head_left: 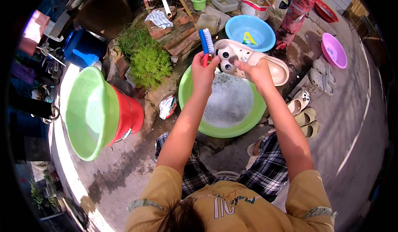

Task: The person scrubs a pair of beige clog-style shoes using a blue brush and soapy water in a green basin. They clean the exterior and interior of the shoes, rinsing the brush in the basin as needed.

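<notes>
Left hand (203,72) fingers grip blue brush (206,42) | right hand (259,72) fingers clasp cream clog (253,59), wet

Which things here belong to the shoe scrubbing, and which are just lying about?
In use:
- left hand holding the blue scrub brush
- right hand holding the cream clog
- green basin of soapy water under them

Lying about:
- blue basin
- pink basin
- white bucket
- light green tub on a red bucket
- other clogs and slippers
</notes>
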Available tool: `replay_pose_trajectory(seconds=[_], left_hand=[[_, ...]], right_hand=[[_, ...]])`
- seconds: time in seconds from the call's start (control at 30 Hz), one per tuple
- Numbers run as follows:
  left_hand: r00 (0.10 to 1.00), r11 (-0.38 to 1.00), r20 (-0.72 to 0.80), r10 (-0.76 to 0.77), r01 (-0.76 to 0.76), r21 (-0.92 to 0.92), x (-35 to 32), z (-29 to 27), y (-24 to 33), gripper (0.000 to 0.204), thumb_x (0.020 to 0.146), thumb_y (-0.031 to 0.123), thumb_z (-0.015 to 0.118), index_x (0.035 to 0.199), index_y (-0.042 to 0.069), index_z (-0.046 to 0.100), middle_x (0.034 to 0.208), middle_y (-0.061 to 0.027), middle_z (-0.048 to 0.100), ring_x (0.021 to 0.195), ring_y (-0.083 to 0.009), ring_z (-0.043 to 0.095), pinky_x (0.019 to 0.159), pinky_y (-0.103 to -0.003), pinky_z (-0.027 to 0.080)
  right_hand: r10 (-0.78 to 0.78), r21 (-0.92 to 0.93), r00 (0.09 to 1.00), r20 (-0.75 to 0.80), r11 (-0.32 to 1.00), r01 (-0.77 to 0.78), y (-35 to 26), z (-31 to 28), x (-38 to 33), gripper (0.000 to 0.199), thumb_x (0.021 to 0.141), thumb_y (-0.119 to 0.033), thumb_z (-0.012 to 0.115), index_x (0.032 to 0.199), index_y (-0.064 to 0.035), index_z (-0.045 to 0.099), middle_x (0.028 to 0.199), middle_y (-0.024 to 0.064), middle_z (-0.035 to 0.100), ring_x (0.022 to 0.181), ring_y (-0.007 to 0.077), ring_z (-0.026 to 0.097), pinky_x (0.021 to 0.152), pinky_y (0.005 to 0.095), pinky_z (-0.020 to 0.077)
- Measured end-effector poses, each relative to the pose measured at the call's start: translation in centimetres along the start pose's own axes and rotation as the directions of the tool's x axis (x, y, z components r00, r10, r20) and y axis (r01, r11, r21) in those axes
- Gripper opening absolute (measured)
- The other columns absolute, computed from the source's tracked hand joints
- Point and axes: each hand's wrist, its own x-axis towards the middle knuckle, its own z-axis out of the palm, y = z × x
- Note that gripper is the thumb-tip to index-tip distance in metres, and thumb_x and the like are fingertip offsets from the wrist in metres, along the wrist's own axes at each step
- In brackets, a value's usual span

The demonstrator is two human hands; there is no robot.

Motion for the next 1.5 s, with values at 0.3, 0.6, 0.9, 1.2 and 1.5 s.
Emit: replay_pose_trajectory(seconds=[0.3,0.6,0.9,1.2,1.5], left_hand=[[0.877,0.819,0.272,0.397,-0.472,0.325,1.3,-0.6,-1.9,0.040,0.079,0.011,0.067,0.116,0.004,0.054,0.079,-0.0017,0.056,0.063,-0.0085,0.049,0.056,-0.021,0.041],[0.859,0.301,0.407,0.311,-0.495,0.815,-4.1,0.8,-0.7,0.043,0.089,0.022,0.050,0.132,0.020,0.044,0.069,-0.0066,0.048,0.060,-0.0236,0.052,0.053,-0.036,0.041],[0.915,0.529,0.334,0.228,-0.404,0.746,-3.5,0.4,-1.0,0.043,0.089,0.019,0.051,0.131,0.015,0.045,0.073,-0.0116,0.057,0.065,-0.0247,0.056,0.060,-0.035,0.043],[0.908,0.539,0.271,0.319,-0.408,0.737,-2.3,0.9,-1.3,0.045,0.088,0.019,0.052,0.131,0.014,0.044,0.069,-0.0125,0.055,0.064,-0.0273,0.057,0.057,-0.038,0.043],[0.955,0.722,0.164,0.248,-0.295,0.626,-1.6,0.9,-0.6,0.044,0.088,0.018,0.053,0.131,0.009,0.044,0.070,-0.0154,0.058,0.061,-0.0255,0.056,0.058,-0.033,0.044]], right_hand=[[0.195,0.081,0.977,-0.089,0.979,-0.188,0.7,0.8,-0.2,0.038,0.070,-0.018,0.075,0.096,0.0060,0.061,0.087,0.0091,0.064,0.075,0.0131,0.060,0.066,0.0261,0.0477],[0.097,0.066,0.967,-0.236,0.994,-0.084,0.8,-1.0,0.9,0.024,0.065,-0.011,0.074,0.079,0.0058,0.064,0.076,0.0096,0.065,0.066,0.0130,0.060,0.057,0.0260,0.0458],[0.102,-0.011,0.972,-0.213,0.994,-0.106,1.0,-0.4,0.7,0.023,0.064,-0.013,0.074,0.076,0.0044,0.063,0.072,0.0080,0.063,0.059,0.0122,0.057,0.055,0.0246,0.0434],[0.024,-0.222,0.980,-0.197,0.973,-0.069,2.7,-0.4,1.3,0.026,0.061,-0.014,0.076,0.072,0.0050,0.062,0.067,0.0070,0.060,0.057,0.0126,0.054,0.053,0.0276,0.0425],[0.174,-0.112,0.978,-0.112,0.976,-0.186,1.7,-0.2,0.4,0.028,0.066,-0.013,0.075,0.086,0.0042,0.064,0.079,0.0085,0.065,0.067,0.0121,0.058,0.062,0.0252,0.0442]])
